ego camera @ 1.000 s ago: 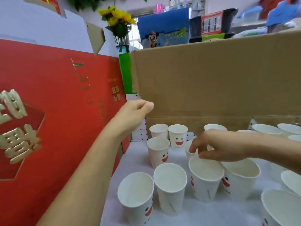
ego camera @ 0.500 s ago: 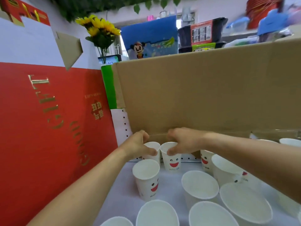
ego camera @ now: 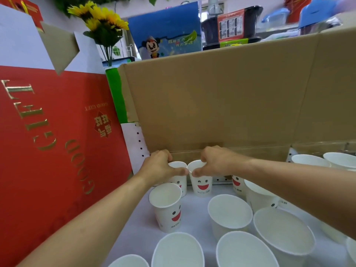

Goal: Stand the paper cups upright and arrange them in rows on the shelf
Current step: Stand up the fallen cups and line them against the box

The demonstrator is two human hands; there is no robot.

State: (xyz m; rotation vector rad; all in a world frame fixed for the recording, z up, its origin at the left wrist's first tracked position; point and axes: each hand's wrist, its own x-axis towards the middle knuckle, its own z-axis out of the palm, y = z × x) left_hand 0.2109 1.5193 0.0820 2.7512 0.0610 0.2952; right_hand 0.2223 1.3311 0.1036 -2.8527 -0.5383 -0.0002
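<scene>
1. Left hand (ego camera: 159, 168): I log its grip curled over the rim of the rear-left white paper cup (ego camera: 181, 183), with the thumb on the front wall.
2. Right hand (ego camera: 217, 162): its grip pinches the rim of the neighbouring white smiley paper cup (ego camera: 202, 185), thumb in front. The print shows black eyes and a red smile, with "Hello" beneath; the letters after that are too small for me to read.
3. Both held cups stand upright, just beside each other, at the back of the white shelf (ego camera: 138, 228) against the brown cardboard wall (ego camera: 221, 103).
4. Nearer white paper cup (ego camera: 167, 211): upright in front of the left hand, with the same face and "Hello". More cups stand mouth-up around it.
5. Red gift box (ego camera: 57, 132), left side: large gold "GOOD GIFT" runs sideways. A small "GOOD GIFT" sits upside down by a diamond of gold Chinese characters.
6. Blue card with cartoon mouse (ego camera: 165, 35), behind the cardboard: white Chinese lettering, which I cannot read.
7. Yellow sunflowers (ego camera: 100, 16), behind the box.
</scene>
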